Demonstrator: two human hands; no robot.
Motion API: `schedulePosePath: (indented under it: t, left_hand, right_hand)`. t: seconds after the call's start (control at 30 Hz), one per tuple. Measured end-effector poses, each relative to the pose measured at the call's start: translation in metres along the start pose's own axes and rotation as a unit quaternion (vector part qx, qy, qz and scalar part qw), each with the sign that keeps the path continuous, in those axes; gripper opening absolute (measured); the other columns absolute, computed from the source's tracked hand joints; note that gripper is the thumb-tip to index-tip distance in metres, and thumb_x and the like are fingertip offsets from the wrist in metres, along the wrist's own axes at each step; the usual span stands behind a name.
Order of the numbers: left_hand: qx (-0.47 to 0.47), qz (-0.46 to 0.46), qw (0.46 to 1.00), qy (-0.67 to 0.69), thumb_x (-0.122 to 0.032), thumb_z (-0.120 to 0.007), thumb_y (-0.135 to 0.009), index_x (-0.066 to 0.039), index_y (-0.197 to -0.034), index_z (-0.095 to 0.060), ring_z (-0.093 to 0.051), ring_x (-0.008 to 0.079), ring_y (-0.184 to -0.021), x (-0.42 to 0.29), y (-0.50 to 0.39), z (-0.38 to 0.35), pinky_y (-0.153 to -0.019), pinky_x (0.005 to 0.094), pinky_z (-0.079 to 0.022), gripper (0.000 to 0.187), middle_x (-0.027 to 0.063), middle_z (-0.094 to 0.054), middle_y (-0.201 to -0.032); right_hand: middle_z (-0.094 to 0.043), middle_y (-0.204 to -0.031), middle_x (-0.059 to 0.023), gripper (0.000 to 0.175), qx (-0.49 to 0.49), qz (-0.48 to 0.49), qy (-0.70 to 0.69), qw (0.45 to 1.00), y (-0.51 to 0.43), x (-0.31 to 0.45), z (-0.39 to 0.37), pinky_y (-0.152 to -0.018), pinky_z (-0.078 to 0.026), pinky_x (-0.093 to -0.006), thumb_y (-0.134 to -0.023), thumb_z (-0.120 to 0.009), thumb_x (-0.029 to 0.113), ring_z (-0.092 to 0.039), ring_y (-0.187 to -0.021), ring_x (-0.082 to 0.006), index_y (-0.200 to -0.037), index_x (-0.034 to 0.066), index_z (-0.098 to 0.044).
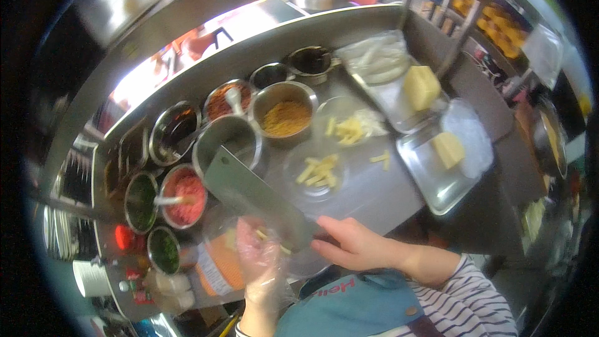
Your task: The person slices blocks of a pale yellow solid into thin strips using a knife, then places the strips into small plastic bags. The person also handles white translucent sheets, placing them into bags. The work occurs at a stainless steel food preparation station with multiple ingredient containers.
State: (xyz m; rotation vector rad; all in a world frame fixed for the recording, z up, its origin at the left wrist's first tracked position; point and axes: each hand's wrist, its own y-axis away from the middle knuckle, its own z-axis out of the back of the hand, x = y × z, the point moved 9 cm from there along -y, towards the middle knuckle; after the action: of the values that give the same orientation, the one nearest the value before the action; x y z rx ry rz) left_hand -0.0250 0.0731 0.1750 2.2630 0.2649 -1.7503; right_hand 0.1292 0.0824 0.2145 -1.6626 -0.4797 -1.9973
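Observation:
My right hand (344, 245) grips the handle of a broad cleaver (255, 194), whose blade points up and left over the steel counter. Just left of the handle is my left hand (262, 252) in a clear plastic glove, its fingers curled around pale yellow strips (263, 235). Beyond the blade, a clear round dish (341, 168) holds more cut strips (320, 171). Another group of strips (348, 130) lies in a clear dish farther back, and a few loose ones (383, 159) rest on the counter. An orange patterned item (220, 262) is left of my left hand.
Steel bowls stand at the left and back, holding chopped greens (142, 203), pink minced food (189, 196) and yellow-brown powder (288, 117). One steel pot (201, 142) is behind the blade. Metal trays (437, 201) at the right hold pale yellow blocks (421, 88) and plastic bags.

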Motion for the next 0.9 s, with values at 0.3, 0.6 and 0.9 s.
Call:
schedulePosePath:
  t: [0.3,0.6,0.9]
  left_hand:
    - [0.190,-0.054,0.930,-0.309,0.007,-0.044,-0.083,-0.005,-0.104,-0.055,-0.054,0.0122,-0.076,0.103,-0.033,-0.216,-0.068,0.0254,-0.048,0.026,0.0047,-0.057,-0.089]
    - [0.281,-0.215,0.844,-0.402,0.002,-0.055,-0.075,0.001,-0.122,-0.053,-0.049,0.0413,-0.119,0.133,0.012,-0.345,-0.104,0.0469,-0.037,0.047,0.0248,-0.053,-0.125]
    - [0.280,-0.302,0.820,-0.398,0.008,-0.049,-0.072,-0.002,-0.137,-0.043,-0.034,0.0429,-0.133,0.116,0.025,-0.430,-0.109,0.0464,-0.031,0.066,0.0254,-0.040,-0.141]
  right_hand:
    - [-0.057,-0.067,-0.0239,0.019,-0.375,-0.155,0.254,0.878,0.202,-0.039,0.258,-0.053,-0.043,-0.0474,-0.091,-0.056,0.015,-0.057,-0.063,-0.0450,-0.089,-0.0018,-0.046]
    - [-0.059,-0.067,-0.0236,0.018,-0.246,-0.217,0.397,0.857,0.255,-0.092,0.328,-0.054,-0.047,-0.0510,-0.090,-0.054,0.014,-0.058,-0.060,-0.0441,-0.086,-0.0004,-0.044]
    - [-0.059,-0.069,-0.0244,0.016,-0.218,-0.294,0.338,0.867,0.255,-0.116,0.332,-0.057,-0.047,-0.0525,-0.090,-0.051,0.013,-0.059,-0.064,-0.0448,-0.088,-0.0015,-0.044]
